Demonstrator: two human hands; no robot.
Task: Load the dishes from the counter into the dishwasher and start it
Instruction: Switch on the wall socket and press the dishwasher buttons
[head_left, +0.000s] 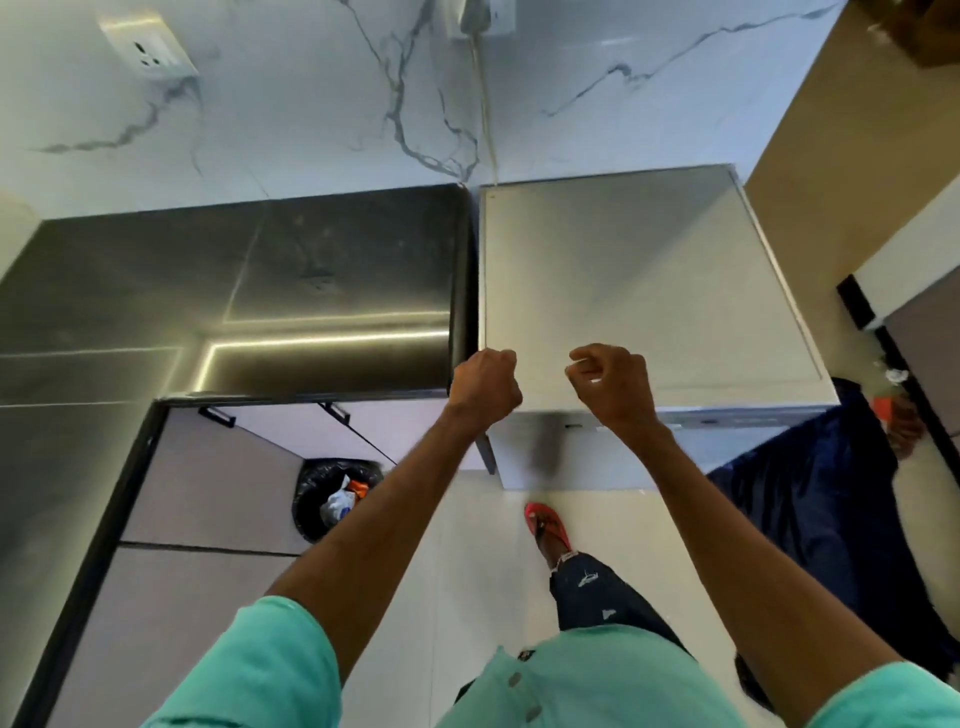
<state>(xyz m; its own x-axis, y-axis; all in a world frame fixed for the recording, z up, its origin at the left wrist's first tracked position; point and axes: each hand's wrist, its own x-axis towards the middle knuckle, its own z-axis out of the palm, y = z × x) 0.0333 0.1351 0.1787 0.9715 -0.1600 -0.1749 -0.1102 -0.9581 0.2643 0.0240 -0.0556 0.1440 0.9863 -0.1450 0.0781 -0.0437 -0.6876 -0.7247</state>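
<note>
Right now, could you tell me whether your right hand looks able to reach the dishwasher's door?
Probably yes. The right hand hangs curled just above the front top edge of the dishwasher, apparently holding nothing, and nothing visible lies between it and the closed door below.

Head-worn wide-angle camera, looking steeply down over dishwasher, close.
</note>
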